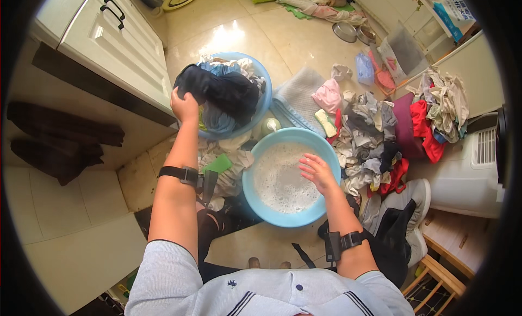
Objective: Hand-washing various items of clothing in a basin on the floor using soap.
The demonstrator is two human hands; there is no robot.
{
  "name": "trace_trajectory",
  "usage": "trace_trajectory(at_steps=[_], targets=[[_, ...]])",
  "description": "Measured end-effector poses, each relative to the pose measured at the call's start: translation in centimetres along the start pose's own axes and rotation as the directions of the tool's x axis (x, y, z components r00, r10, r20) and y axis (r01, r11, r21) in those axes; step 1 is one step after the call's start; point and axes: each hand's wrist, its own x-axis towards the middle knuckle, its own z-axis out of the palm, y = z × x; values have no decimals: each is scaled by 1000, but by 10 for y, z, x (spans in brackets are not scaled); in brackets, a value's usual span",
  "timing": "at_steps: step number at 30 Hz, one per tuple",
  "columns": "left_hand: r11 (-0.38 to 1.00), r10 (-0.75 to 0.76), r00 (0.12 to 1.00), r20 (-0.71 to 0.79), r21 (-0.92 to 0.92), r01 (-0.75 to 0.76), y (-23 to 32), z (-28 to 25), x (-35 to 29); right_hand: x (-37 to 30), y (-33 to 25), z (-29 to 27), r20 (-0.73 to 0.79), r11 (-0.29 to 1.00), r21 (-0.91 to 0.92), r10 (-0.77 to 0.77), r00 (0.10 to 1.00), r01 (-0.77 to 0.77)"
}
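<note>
My left hand (185, 105) grips the edge of a dark navy garment (228, 93), which lies over other clothes in a blue basin (263, 77) at the far left. Light blue and white cloth shows around it. Over the right side of a second blue basin (249, 192), nearer to me, my right hand (317, 173) hovers with fingers apart and nothing in them. Sudsy water (283, 180) with white foam fills this basin. Between the two basins stands a pump bottle (270, 126) with a white top.
Heaped clothes (370, 131) cover the floor at right, beside a purple container (405, 123) piled with more laundry. A yellow-white bar (325, 123) and a grey-blue towel (299, 96) lie behind the near basin. A white cabinet (119, 49) borders the left; a pink dustpan (382, 74) lies at back right.
</note>
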Motion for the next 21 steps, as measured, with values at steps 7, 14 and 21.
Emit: trace_trajectory(at_steps=[7,14,21], targets=[[905,-405,639,654,387,178,-61,-6,3,3,14,2,-44,999,-31,38,998,-39],[977,105,886,452,119,-177,20,5,-57,10,17,-8,-83,998,-34,48,995,-51],[917,56,713,699,246,-313,28,25,-45,3,22,3,-58,997,-44,59,997,-61]])
